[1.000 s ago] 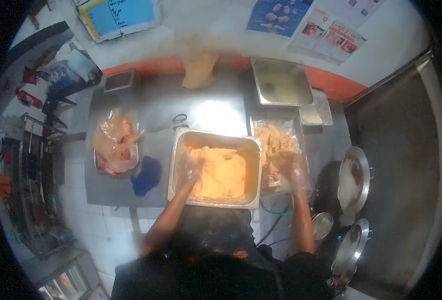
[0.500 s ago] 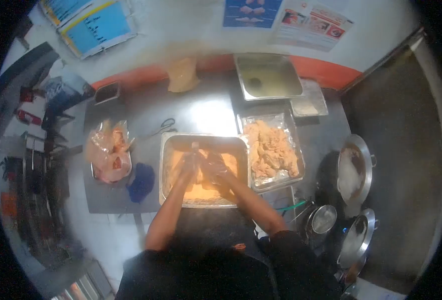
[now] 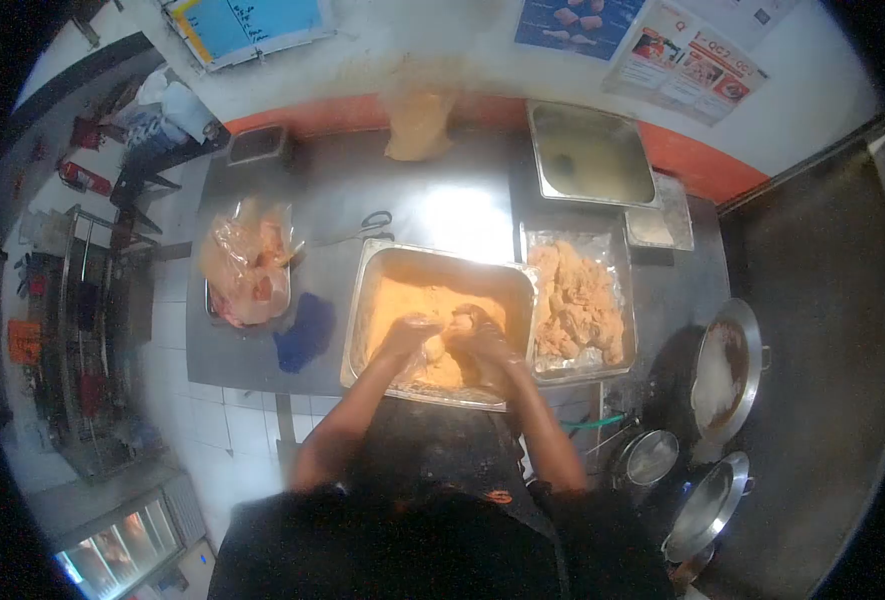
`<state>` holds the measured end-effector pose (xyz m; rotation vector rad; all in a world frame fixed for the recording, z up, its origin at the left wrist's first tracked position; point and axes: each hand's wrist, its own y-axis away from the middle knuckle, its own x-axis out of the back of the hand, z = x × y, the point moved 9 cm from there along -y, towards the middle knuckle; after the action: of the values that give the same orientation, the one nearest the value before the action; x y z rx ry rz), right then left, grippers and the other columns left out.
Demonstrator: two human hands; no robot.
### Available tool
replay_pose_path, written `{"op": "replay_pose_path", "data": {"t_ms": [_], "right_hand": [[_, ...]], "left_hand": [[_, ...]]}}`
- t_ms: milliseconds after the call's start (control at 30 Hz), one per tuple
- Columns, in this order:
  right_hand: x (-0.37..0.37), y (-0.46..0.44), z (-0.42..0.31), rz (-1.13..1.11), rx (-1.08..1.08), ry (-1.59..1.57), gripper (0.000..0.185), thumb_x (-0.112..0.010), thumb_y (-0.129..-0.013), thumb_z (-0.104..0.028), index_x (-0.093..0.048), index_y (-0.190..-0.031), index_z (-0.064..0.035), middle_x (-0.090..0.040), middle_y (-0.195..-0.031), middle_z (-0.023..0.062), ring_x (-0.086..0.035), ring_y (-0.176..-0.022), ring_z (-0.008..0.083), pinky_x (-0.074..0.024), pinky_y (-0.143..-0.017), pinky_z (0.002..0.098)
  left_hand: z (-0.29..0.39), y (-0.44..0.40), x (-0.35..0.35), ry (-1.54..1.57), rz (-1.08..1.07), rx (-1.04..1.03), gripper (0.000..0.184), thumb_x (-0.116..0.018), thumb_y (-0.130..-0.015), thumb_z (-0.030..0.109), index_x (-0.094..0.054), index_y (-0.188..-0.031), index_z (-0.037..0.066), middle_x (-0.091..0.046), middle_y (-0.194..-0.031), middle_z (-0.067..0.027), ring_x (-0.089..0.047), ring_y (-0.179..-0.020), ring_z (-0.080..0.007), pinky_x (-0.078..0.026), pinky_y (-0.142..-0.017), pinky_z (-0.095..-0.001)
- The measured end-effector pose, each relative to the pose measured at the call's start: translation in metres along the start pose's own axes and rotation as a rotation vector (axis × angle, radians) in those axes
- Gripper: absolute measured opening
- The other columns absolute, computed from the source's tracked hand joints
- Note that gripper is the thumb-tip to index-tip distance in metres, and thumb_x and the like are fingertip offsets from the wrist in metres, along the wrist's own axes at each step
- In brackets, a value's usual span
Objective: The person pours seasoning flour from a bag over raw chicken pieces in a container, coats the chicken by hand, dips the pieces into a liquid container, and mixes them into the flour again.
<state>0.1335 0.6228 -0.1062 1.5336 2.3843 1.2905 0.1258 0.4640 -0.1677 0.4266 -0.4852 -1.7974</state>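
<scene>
A deep steel pan (image 3: 355, 345) stands at the table's front edge, with orange-tinted breading flour (image 3: 412, 290) inside. Both my hands are in it, apparently in clear plastic gloves. My left hand (image 3: 412, 338) has its fingers stretched toward the right, over the flour. Facing it, my right hand (image 3: 480, 340) curls its fingers round a coated lump that I cannot make out clearly. A pale, flour-covered lump (image 3: 433, 349) lies between the hands. To the right, coated chicken pieces (image 3: 580, 305) are heaped on a lined tray (image 3: 617, 262).
Left of the pan are a tray of raw chicken in plastic bags (image 3: 250, 270) and a blue cloth (image 3: 305, 332). Scissors (image 3: 374, 222) lie behind it. A pan of cloudy liquid (image 3: 592, 150) stands at the back. Round metal pans (image 3: 730, 375) and a sieve (image 3: 650, 458) are at the right.
My hands have drawn back toward the pan's near side and moved apart, no longer touching each other. The head view has shifted, so the table appears farther right.
</scene>
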Motion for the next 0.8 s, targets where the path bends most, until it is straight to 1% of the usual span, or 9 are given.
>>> {"op": "replay_pose_path", "data": {"t_ms": [100,133,233,267,367,467,567,633,800], "right_hand": [[-0.011,-0.039,0.047,0.132,0.221,0.481,0.064,-0.068,-0.078,-0.037,-0.051,-0.129,-0.0007,-0.057,-0.126,0.0239,-0.053,-0.122,0.0349,-0.0439,-0.100,0.0402],[0.007,-0.006,0.024,0.154,0.215,0.300,0.060,-0.067,-0.080,-0.034,-0.052,-0.129,-0.0025,-0.057,-0.126,0.0229,-0.054,-0.120,0.0352,-0.0440,-0.100,0.0402],[0.036,0.042,-0.020,0.244,0.184,0.064,0.052,-0.064,-0.082,-0.029,-0.054,-0.128,-0.0050,-0.059,-0.124,0.0206,-0.056,-0.116,0.0355,-0.0450,-0.098,0.0404],[0.035,0.041,-0.018,0.271,0.163,0.029,0.051,-0.064,-0.083,-0.027,-0.054,-0.127,-0.0053,-0.060,-0.124,0.0201,-0.057,-0.115,0.0355,-0.0455,-0.098,0.0405],[0.027,0.016,-0.015,0.268,0.227,0.015,0.049,-0.063,-0.084,-0.023,-0.054,-0.128,-0.0052,-0.064,-0.117,0.0187,-0.061,-0.109,0.0327,-0.0479,-0.092,0.0395],[0.040,0.032,-0.022,0.494,0.233,-0.147,0.044,-0.064,-0.083,-0.022,-0.058,-0.123,-0.0048,-0.067,-0.106,0.0175,-0.065,-0.098,0.0282,-0.0501,-0.083,0.0379],[0.028,0.023,0.000,0.311,0.079,-0.422,0.042,-0.066,-0.081,-0.020,-0.060,-0.120,-0.0049,-0.068,-0.096,0.0161,-0.066,-0.087,0.0254,-0.0512,-0.077,0.0359],[0.020,0.021,0.002,0.186,-0.003,-0.529,0.042,-0.067,-0.081,-0.019,-0.061,-0.120,-0.0055,-0.068,-0.093,0.0148,-0.066,-0.084,0.0243,-0.0515,-0.075,0.0355],[-0.002,0.002,0.025,0.122,0.017,-0.464,0.043,-0.067,-0.081,-0.015,-0.059,-0.123,-0.0064,-0.069,-0.093,0.0108,-0.064,-0.080,0.0206,-0.0511,-0.071,0.0338]], "left_hand": [[0.012,0.004,0.023,-0.444,0.138,0.014,0.042,-0.078,-0.076,0.030,-0.067,-0.106,0.003,-0.069,-0.098,-0.0119,-0.066,-0.091,-0.0204,-0.051,-0.084,-0.0330],[0.011,0.007,0.029,-0.534,0.162,0.019,0.043,-0.081,-0.073,0.028,-0.067,-0.106,0.003,-0.069,-0.096,-0.0125,-0.066,-0.091,-0.0213,-0.051,-0.084,-0.0335],[0.001,-0.002,0.038,0.047,0.028,-0.303,0.044,-0.077,-0.071,0.024,-0.066,-0.109,0.005,-0.068,-0.102,-0.0155,-0.066,-0.093,-0.0260,-0.051,-0.088,-0.0351],[-0.015,-0.014,0.038,-0.460,0.018,-0.428,0.043,-0.074,-0.074,0.024,-0.064,-0.111,0.006,-0.066,-0.105,-0.0160,-0.066,-0.089,-0.0263,-0.053,-0.085,-0.0360],[-0.055,-0.028,0.057,-0.150,0.188,-0.286,0.043,-0.069,-0.079,0.024,-0.060,-0.116,0.004,-0.063,-0.114,-0.0152,-0.066,-0.086,-0.0248,-0.055,-0.081,-0.0370],[-0.095,-0.037,0.056,0.499,-0.025,-0.241,0.044,-0.068,-0.080,0.020,-0.059,-0.119,0.002,-0.064,-0.114,-0.0115,-0.064,-0.093,-0.0211,-0.055,-0.083,-0.0338],[-0.121,-0.045,0.047,0.971,-0.047,-0.066,0.049,-0.070,-0.077,0.013,-0.057,-0.123,0.000,-0.064,-0.114,-0.0088,-0.064,-0.093,-0.0191,-0.054,-0.083,-0.0305],[0.018,0.017,0.036,-0.642,0.336,-0.642,0.052,-0.072,-0.074,0.008,-0.056,-0.123,0.001,-0.065,-0.111,-0.0085,-0.064,-0.092,-0.0185,-0.055,-0.082,-0.0292],[0.036,0.025,0.021,-0.632,0.330,-0.368,0.050,-0.072,-0.073,0.004,-0.057,-0.120,0.002,-0.066,-0.109,-0.0086,-0.063,-0.097,-0.0184,-0.053,-0.086,-0.0317]]}}
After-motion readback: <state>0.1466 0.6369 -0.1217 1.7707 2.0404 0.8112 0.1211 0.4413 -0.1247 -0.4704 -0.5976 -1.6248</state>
